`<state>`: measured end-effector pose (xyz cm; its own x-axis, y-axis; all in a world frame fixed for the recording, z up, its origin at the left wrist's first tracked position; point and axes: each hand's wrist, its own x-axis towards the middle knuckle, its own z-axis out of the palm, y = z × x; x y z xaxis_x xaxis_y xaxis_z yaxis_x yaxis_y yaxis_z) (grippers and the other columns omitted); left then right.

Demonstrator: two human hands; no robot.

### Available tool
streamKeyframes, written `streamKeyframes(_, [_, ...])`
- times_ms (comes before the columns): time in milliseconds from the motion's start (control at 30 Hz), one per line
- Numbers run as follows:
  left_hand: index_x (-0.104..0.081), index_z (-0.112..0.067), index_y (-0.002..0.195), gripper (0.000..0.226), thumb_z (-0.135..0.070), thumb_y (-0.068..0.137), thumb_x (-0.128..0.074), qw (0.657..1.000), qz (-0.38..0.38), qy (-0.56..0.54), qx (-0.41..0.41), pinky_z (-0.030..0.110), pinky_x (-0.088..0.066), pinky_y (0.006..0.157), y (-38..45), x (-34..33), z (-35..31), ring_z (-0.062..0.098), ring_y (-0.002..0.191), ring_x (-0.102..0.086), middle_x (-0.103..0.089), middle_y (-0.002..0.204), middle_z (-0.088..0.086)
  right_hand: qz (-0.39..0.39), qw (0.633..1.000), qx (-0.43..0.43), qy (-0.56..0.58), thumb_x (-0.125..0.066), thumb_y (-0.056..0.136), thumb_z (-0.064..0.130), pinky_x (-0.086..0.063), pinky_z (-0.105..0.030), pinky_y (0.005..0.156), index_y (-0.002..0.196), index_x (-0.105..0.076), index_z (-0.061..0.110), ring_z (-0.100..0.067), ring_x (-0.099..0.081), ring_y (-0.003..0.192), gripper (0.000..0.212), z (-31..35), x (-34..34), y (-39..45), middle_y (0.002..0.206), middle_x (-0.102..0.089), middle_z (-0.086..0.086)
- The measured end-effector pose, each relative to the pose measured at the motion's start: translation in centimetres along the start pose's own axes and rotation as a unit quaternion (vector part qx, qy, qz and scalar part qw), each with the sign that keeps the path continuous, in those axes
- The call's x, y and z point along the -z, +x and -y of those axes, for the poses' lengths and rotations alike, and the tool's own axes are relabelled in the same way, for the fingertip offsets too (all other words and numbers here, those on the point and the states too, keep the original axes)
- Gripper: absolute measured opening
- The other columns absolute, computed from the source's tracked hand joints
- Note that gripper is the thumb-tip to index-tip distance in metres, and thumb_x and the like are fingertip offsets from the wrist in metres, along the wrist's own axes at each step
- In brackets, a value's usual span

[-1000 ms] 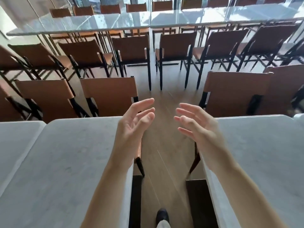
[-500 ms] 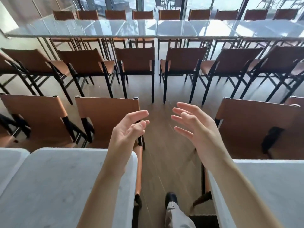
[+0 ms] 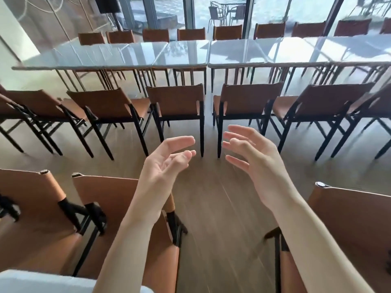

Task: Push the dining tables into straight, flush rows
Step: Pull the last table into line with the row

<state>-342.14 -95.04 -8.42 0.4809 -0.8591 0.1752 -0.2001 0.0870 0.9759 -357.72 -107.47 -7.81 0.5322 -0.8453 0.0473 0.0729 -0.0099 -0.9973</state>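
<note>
left hand (image 3: 167,163), right hand (image 3: 254,159): both released, grasping nothing | desk row (image 3: 190,53) at 12 o'clock, tops touching | chairs (image 3: 176,102) stand before it | floor aisle (image 3: 215,208) open between near chairs (image 3: 110,208)

I am looking into a dining hall or restaurant, the sort laid out for many guests. A long row of pale, glossy marble-look desks (image 3: 186,53) runs across the far side, their tops butted end to end. Matching chairs (image 3: 177,100) with tan leather backs and thin black legs line both sides, with more of the same close below me. The floor (image 3: 211,187) is wood plank. Behind stand tall glass walls (image 3: 268,9), and through them an outdoor terrace with patio furniture (image 3: 224,11).
</note>
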Motion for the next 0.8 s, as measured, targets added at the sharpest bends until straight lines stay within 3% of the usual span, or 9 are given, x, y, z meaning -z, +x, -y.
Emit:
streamKeyframes(200, [-0.067,-0.028,0.121,0.035,-0.039,0.09,-0.057,0.999,-0.038,0.015,-0.001,0.045,-0.05,0.107,10.3,0.0,1.4,0.009,0.118,-0.065,-0.069,0.123,-0.014,0.056,0.998,0.003,-0.018,-0.064,0.097,0.018,-0.056,-0.037,0.098,0.123,-0.067,0.031,-0.004,-0.066,0.114,0.029,0.1,-0.2,9.5,0.119,-0.071,0.013])
streamKeyframes(433, [-0.068,-0.025,0.12,0.033,-0.035,0.092,-0.056,0.998,-0.056,0.003,-0.002,0.044,-0.051,0.105,22.6,0.9,5.0,0.011,0.117,-0.066,-0.07,0.12,-0.013,0.079,0.996,0.005,-0.035,-0.064,0.097,0.017,-0.056,-0.037,0.098,0.123,-0.067,0.032,-0.003,-0.065,0.115,0.031,-1.0,-0.5,22.5,0.119,-0.072,0.014])
streamKeyframes(633, [-0.068,-0.029,0.116,0.042,-0.05,0.082,-0.059,0.992,-0.116,-0.027,-0.03,0.044,-0.05,0.104,35.5,3.5,7.9,0.015,0.117,-0.067,-0.069,0.125,-0.008,0.136,0.988,0.024,-0.076,-0.066,0.096,0.02,-0.057,-0.034,0.096,0.121,-0.067,0.034,-0.002,-0.066,0.112,0.028,-0.9,-3.9,37.7,0.118,-0.072,0.015])
streamKeyframes(800, [-0.068,-0.028,0.116,0.043,-0.051,0.081,-0.059,0.988,-0.144,-0.036,-0.041,0.047,-0.05,0.105,44.9,5.6,8.1,0.016,0.118,-0.066,-0.069,0.125,-0.006,0.175,0.98,0.036,-0.089,-0.066,0.097,0.023,-0.057,-0.031,0.095,0.124,-0.066,0.033,-0.002,-0.066,0.112,0.029,0.5,-6.0,48.2,0.119,-0.071,0.016])
